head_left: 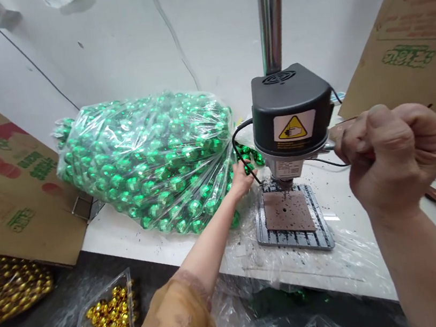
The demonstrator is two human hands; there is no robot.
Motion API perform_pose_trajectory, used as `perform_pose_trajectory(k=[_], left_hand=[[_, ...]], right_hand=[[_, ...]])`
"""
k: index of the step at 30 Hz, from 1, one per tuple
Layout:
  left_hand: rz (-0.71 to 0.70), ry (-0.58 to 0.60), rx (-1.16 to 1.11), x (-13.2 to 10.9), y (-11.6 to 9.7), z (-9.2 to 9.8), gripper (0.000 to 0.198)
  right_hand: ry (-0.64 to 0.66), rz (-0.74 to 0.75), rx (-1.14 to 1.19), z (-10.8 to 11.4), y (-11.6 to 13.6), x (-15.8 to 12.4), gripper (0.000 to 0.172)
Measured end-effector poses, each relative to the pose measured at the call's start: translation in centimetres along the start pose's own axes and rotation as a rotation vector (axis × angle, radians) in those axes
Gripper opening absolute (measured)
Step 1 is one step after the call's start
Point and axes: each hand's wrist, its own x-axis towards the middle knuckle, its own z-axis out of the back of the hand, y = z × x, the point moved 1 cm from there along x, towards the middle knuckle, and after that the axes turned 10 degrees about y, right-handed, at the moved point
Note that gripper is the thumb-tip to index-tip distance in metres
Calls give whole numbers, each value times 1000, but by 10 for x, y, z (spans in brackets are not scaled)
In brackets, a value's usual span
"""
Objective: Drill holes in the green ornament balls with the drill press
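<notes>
My left hand (pixel 242 181) reaches to the gathered mouth of a clear plastic bag (pixel 153 162) full of shiny green faceted balls. Its fingers curl around a green ball (pixel 248 169), partly hidden, with more green balls (pixel 255 154) just behind. My right hand (pixel 399 154) is raised beside a small drill press (pixel 292 115) and wrapped in a fist around its feed handle (pixel 328 146). Below the drill head, a brown square board (pixel 288 212) with a dark hole in it lies on the slotted metal base (pixel 324 232). Dark shavings are scattered over both.
Cardboard boxes stand at left (pixel 6 188) and right (pixel 405 50). A clear tray (pixel 127 284) of small gold balls sits lower left, near a bag of gold balls (pixel 11 282). Loose plastic film (pixel 244 290) hangs over the white table's front edge. A black cable (pixel 235 145) loops beside the drill.
</notes>
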Motion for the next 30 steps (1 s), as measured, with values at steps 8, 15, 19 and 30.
perform_pose_trajectory(k=[8, 15, 19, 30], left_hand=[[215, -98, -856, -103, -26, 9, 51], [162, 49, -693, -115, -29, -30, 61], [90, 115, -588, -105, -17, -38, 62], [-54, 187, -200, -110, -11, -44, 60]], right_hand=[[-11, -31, -33, -4, 3, -1, 40], [36, 1, 11, -6, 4, 0, 41], [50, -5, 13, -5, 3, 0, 41], [51, -51, -21, -4, 3, -1, 45]])
